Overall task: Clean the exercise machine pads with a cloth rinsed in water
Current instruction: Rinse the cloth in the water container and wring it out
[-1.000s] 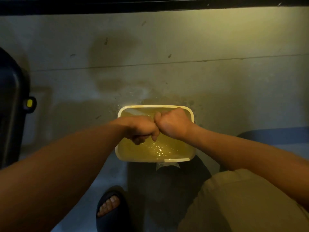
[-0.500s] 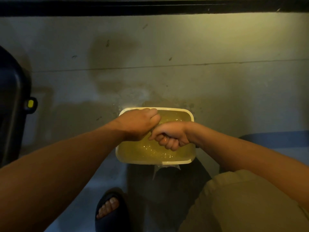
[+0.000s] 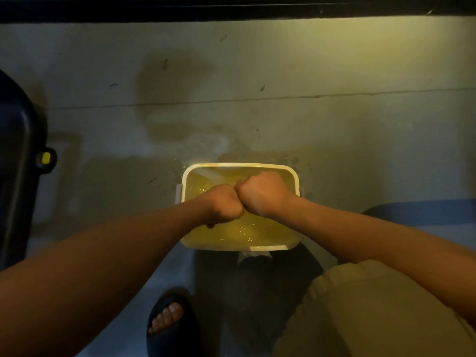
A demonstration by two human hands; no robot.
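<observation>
A cream rectangular tub (image 3: pixel 239 165) of yellowish water (image 3: pixel 247 234) stands on the concrete floor. Above it my left hand (image 3: pixel 222 204) and my right hand (image 3: pixel 262 193) are clenched, knuckles pressed together, gripping the cloth between them. The cloth is almost wholly hidden inside the two fists. The water ripples under the hands.
A black padded machine part (image 3: pixel 15 163) with a yellow knob (image 3: pixel 46 157) stands at the left edge. My foot in a dark sandal (image 3: pixel 167 318) is near the tub's front; my knee in khaki shorts (image 3: pixel 360 313) is at lower right. A blue mat (image 3: pixel 425 210) lies right.
Half a second ago the right fist was turned palm up beneath the left one. Both fists have twisted back level, knuckle to knuckle, over the tub.
</observation>
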